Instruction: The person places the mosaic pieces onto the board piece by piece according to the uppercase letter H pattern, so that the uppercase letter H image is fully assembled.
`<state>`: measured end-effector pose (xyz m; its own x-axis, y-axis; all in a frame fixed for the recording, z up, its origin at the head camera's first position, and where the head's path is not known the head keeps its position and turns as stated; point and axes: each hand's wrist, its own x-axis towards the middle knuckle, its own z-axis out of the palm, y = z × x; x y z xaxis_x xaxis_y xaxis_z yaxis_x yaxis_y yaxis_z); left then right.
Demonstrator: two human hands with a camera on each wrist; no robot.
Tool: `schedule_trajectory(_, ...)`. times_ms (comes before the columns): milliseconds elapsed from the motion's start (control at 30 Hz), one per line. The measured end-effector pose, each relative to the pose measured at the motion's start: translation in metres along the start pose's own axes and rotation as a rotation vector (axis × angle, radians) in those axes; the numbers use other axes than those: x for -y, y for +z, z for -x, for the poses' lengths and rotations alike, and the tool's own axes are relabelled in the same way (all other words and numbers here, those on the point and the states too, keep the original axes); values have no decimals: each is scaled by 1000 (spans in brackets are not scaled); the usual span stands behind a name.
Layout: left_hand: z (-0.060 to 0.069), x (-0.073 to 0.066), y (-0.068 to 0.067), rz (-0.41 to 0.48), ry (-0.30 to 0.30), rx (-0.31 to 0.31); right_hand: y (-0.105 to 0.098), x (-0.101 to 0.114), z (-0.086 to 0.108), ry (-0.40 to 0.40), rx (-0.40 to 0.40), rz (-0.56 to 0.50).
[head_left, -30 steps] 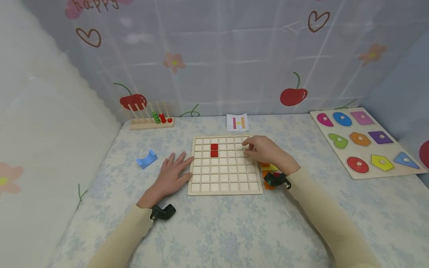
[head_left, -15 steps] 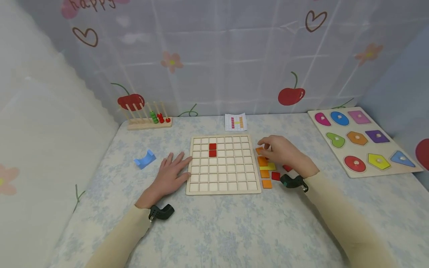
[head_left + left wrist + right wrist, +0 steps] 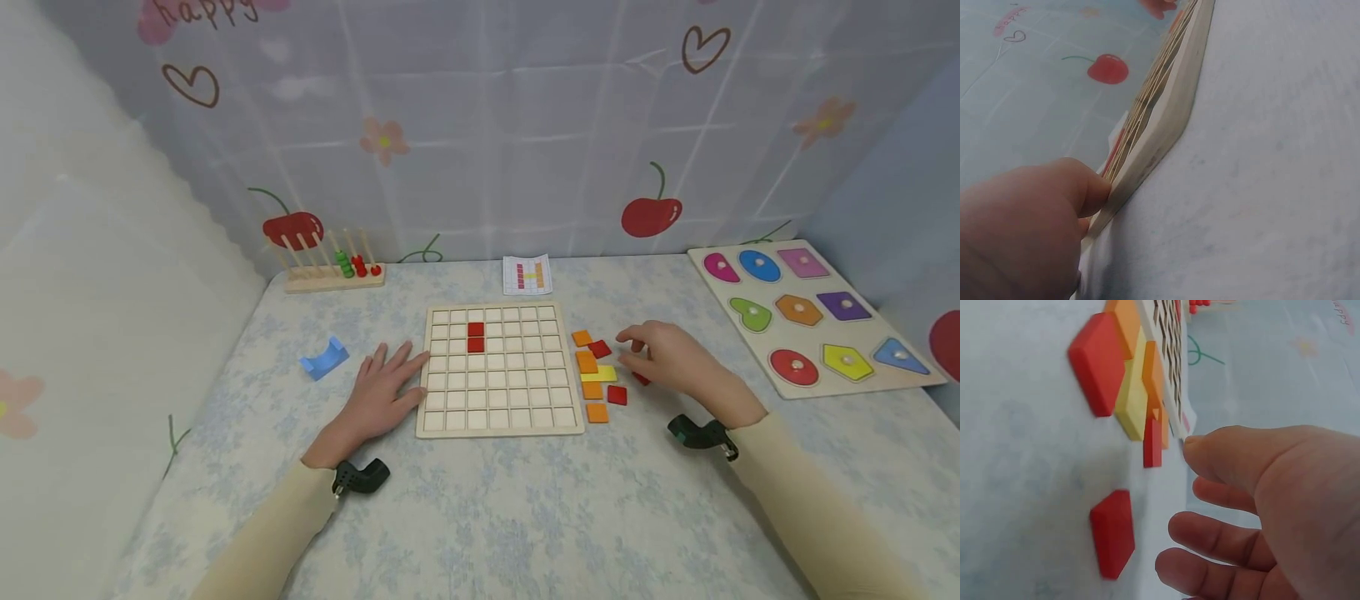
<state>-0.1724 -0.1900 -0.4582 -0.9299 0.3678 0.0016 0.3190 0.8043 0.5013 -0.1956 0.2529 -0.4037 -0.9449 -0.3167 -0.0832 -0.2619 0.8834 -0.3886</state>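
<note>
A wooden grid board point(image 3: 509, 395) lies mid-table, with two red square tiles point(image 3: 476, 344) in its cells, one behind the other. Flat on the tablecloth, my left hand point(image 3: 378, 398) spreads its fingers and touches the board's left edge; the left wrist view shows its thumb point(image 3: 1088, 190) against the board's side. My right hand point(image 3: 671, 357) hovers right of the loose tiles, its fingers loosely bent and apart. Nothing shows between them in the right wrist view. A red tile point(image 3: 1113, 534) lies below them, partly covered by the hand in the head view.
Beside the board's right edge lie several orange tiles point(image 3: 597, 413), a yellow strip point(image 3: 606, 374) and more red tiles point(image 3: 617, 395). A pattern card point(image 3: 527, 275) lies behind the board. Around them are a bead rack point(image 3: 335, 279), a blue curved piece point(image 3: 325, 360) and a shape puzzle point(image 3: 798, 311).
My right hand has moved from over the board's right side, rightward past the loose tiles, uncovering them. The left hand stays at the board's left edge.
</note>
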Motion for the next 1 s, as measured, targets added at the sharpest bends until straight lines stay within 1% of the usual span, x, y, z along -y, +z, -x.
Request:
schedule_trajectory(300, 0, 1, 0, 2, 1, -1, 1, -12, 20, 3, -40, 29)
schedule_trajectory(467, 0, 1, 0, -4, 2, 0, 6, -19, 27, 64, -43, 35)
schedule_trajectory(600, 0, 1, 1, 1, -3, 0, 10, -23, 30, 90, -37, 36)
schedule_trajectory(1000, 0, 1, 1, -2, 1, -6, 18, -28, 31, 83, -56, 42)
